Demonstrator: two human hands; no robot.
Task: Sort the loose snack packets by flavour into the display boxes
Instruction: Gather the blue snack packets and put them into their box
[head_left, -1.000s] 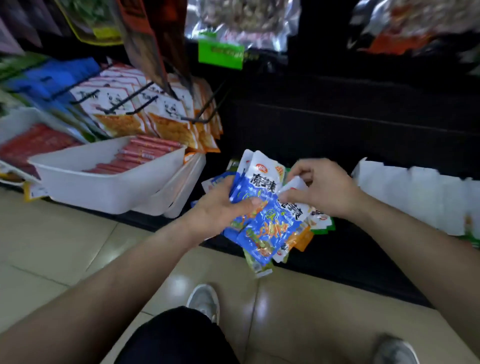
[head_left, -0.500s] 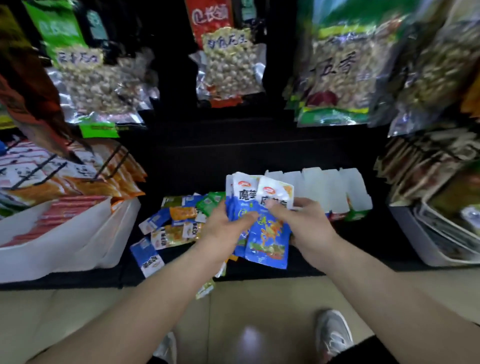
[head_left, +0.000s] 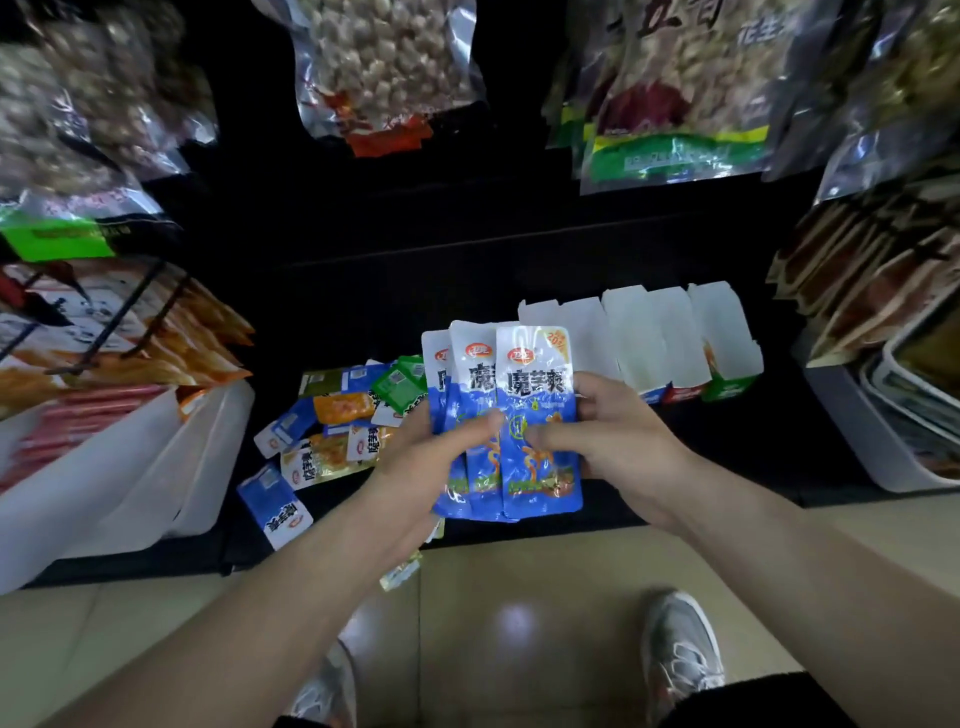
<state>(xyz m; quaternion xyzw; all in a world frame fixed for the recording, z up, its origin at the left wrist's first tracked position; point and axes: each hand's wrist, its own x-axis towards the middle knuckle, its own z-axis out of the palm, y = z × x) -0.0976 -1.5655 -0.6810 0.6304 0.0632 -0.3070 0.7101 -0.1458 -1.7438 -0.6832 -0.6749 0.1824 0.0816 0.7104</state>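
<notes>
A fanned stack of blue snack packets (head_left: 535, 395) stands upright in front of me, held by both hands. My left hand (head_left: 431, 462) grips the stack's left side, thumb across the front. My right hand (head_left: 613, 441) holds the right side, thumb pressed on the front packet. Loose packets (head_left: 337, 431) in blue, orange, yellow and green lie in a heap on the dark bottom shelf, left of my hands. White display boxes (head_left: 639, 338) with raised back flaps stand in a row behind my right hand; their fronts show blue, red and green.
A white plastic bin (head_left: 130, 467) of red sticks sits at the left. Another white bin (head_left: 893, 441) stands at the right. Bagged nuts (head_left: 384, 67) hang above. One yellow packet (head_left: 400, 571) hangs over the shelf's front edge, above the tiled floor and my shoes.
The view swung right and up, from the left bin to the display boxes. The packets have been squared from a loose bundle into an upright fan between both hands.
</notes>
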